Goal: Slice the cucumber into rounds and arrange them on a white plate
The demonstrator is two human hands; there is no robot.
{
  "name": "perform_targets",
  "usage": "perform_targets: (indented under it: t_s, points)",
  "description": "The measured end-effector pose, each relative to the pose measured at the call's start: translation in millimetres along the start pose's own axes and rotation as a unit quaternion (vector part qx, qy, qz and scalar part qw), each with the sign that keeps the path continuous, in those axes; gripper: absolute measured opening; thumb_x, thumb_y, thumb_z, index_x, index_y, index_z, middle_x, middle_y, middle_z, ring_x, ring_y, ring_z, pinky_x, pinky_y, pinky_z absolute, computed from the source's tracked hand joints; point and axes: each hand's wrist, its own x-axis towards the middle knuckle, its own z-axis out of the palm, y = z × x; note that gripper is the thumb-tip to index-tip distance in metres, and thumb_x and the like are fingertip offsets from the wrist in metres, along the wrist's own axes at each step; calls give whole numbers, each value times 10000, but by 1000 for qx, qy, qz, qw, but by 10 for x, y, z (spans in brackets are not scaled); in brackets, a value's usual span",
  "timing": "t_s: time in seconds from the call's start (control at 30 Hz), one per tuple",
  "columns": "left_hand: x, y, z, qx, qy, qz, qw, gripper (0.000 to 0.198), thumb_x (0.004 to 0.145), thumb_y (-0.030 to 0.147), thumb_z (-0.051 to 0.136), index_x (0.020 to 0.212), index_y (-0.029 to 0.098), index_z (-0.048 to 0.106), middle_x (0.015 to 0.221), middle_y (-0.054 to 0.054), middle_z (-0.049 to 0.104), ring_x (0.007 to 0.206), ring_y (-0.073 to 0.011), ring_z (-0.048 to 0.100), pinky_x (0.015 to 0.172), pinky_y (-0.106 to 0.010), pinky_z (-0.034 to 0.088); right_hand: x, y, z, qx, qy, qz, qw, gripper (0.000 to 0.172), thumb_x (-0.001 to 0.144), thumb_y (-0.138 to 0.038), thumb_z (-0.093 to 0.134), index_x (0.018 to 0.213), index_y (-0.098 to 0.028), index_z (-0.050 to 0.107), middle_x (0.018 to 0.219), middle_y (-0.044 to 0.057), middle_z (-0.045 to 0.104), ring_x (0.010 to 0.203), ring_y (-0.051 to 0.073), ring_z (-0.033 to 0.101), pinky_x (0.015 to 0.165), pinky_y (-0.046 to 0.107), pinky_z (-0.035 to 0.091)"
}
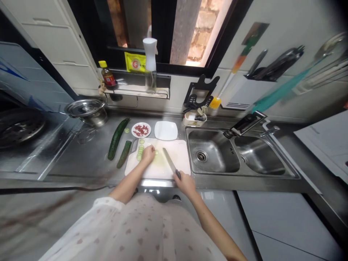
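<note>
My right hand (185,182) is wrapped round the dark handle of a kitchen knife (169,158), whose blade points up and left over the white cutting board (176,146). My left hand (148,154) is closed over the board, with a pale green cucumber slice (156,152) at its fingertips. Left of that hand, cucumber slices (140,152) lie in an overlapping row. Off the board's left side rest a cut length of cucumber (124,154) and a longer whole cucumber (117,139). Wet, greenish marks show on the board between my hands.
Behind the board stand a plate of chopped red bits (141,129) and a white square plate (166,130). A double sink (214,170) with a black faucet (244,125) adjoins on the right. A lidded steel pot (94,117) is at the back left. Bottles stand on the wall shelf (136,92).
</note>
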Motion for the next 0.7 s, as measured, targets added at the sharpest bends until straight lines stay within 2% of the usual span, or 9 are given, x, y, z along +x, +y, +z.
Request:
perform_targets:
  t_s: [0.17,0.33,0.53,0.7]
  points:
    - [-42,1,-3,-48,10,-25,998,77,778,150,575,829,168,628,828,-36,686,760,-146,604,683,-225,417,63,16,10,-1,0,-3,1000,446,966,-499,332,1107,-175,605,1008,117,702,992,221,640,734,254,393]
    - [-214,-69,-43,-73,21,-26,997,80,768,143,576,815,166,636,790,-24,675,745,-137,601,669,-216,418,110,16,14,-3,0,-3,1000,474,960,-522,319,1106,-174,608,1012,123,699,984,228,644,725,259,400]
    - [-465,-326,-177,-58,33,-41,997,101,777,177,572,833,180,657,786,-23,676,753,-153,607,681,-226,416,144,3,14,-1,3,-11,1000,457,962,-506,321,1106,-182,609,999,113,703,978,228,645,720,263,399]
    - [-557,-551,-290,-37,52,-74,995,130,789,207,567,875,191,663,789,-11,682,751,-151,609,653,-217,391,154,-11,-8,0,-4,-8,1000,458,966,-498,318,1127,-179,605,1015,122,697,987,217,639,728,255,396]
